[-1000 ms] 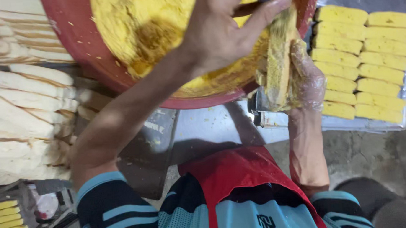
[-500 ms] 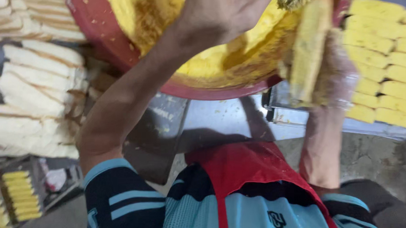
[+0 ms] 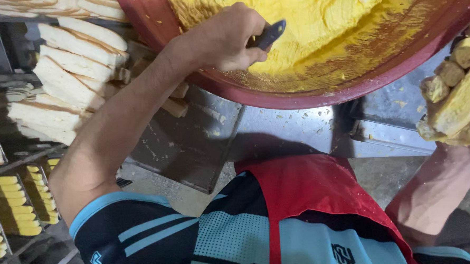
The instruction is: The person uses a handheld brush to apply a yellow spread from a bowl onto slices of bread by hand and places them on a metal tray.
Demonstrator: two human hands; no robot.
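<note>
Compared with half a second ago, the view has swung so that the red basin (image 3: 380,81) fills the top from eleven to two o'clock, the left hand (image 3: 225,40) has dropped lower onto its near rim, and the yellow slab that stood upright in the right hand now sits at the three o'clock edge, lying more level. The left hand is clenched around a dark blue handle (image 3: 269,34), whose end pokes out toward one o'clock; the working end of the tool is hidden by the fist, so its kind cannot be told. The right hand (image 3: 447,93), smeared and coated with yellow paste, is closed on a yellow slab (image 3: 463,101) just outside the basin's rim, with the forearm running down to five o'clock. Inside the basin lies a mass of bright yellow batter (image 3: 314,17), thickest at twelve o'clock and thinning to streaks and crumbs near the rim by the left hand. Below the basin, a crumb-dusted steel counter (image 3: 288,132) shows at the centre. At nine to ten o'clock, pale cake slabs (image 3: 66,81) lie stacked in rows on a rack. At eight o'clock, dark trays (image 3: 40,201) hold rows of small yellow bars (image 3: 14,210).
</note>
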